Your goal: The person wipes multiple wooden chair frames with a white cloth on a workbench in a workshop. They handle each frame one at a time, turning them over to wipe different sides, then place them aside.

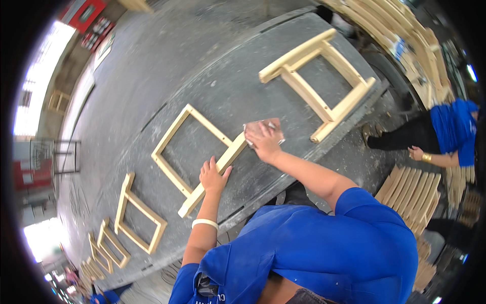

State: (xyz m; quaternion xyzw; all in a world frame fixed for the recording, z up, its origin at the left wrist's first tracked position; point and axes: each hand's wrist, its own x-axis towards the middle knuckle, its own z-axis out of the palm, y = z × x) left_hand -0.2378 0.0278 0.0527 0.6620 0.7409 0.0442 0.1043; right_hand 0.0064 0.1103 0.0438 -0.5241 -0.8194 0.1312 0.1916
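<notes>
A pale wooden frame (171, 129) lies on the grey table before me, its longer rail (233, 153) on the side nearest me. My left hand (212, 176) grips that rail near its left part, fingers over the wood and thumb on the near side. At the rail's right end, my right hand (265, 142) presses a reddish-brown sheet of sandpaper (274, 124) over the wood. The palm and fingers cover much of the sheet, and the rail's tip is hidden beneath it.
Another wooden frame (304, 96) stands to the right on the table (228, 96). Several more frames (147, 223) line the table toward the left. Slatted wooden pieces (409, 195) are stacked behind me at right, near a person in blue (450, 126). Long timber (405, 30) lies at upper right.
</notes>
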